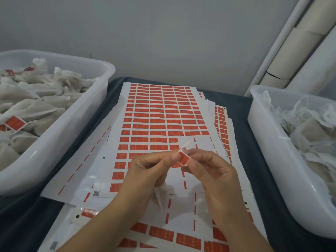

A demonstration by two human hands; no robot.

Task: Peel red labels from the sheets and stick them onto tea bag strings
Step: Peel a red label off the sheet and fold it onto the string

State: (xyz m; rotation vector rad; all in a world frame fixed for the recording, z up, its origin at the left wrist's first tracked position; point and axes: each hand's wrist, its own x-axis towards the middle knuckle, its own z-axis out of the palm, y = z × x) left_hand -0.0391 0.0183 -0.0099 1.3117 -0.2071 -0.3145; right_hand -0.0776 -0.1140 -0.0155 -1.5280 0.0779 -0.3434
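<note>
A sheet of red labels (160,113) lies in the middle of the dark table, on top of other sheets. Above its lower part both hands meet on one small red label (185,158). My left hand (151,171) pinches the label's left edge with thumb and forefinger. My right hand (209,170) pinches its right side. A short white string end (185,144) sticks up from the label. A white tea bag (159,193) hangs below my left hand, mostly hidden by the fingers.
A white tub (60,135) at the left holds several tea bags, some with red labels (14,122). Another white tub (269,153) at the right holds tea bags without visible labels. More label sheets (181,235) lie near the front edge. A wall and pale pipes (291,51) stand behind.
</note>
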